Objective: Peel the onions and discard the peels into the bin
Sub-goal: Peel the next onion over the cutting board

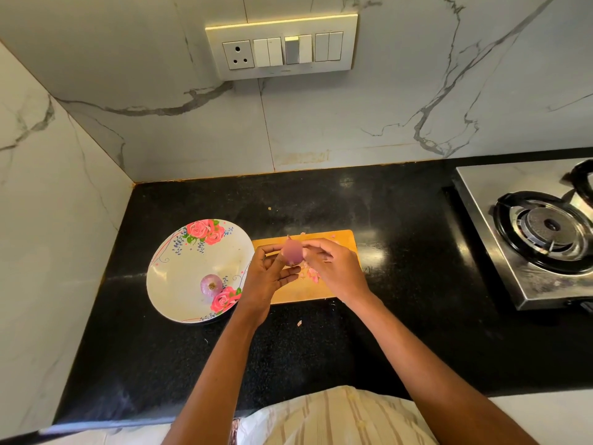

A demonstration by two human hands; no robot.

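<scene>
At far left I see a floral plate [179, 274] holding one onion [210, 284]. Beside it, my left hand [268, 277] is raised, palm toward me, fingers curled around a second onion [292, 253] above the wooden cutting board [340, 248]. My right hand [333, 268] meets it from the right, fingertips apparently pinching its skin, though blur hides the contact. Peel scraps [312, 273] lie underneath. A gas stove [481, 200] sits far right.

No text, label or number can be read anywhere.
</scene>
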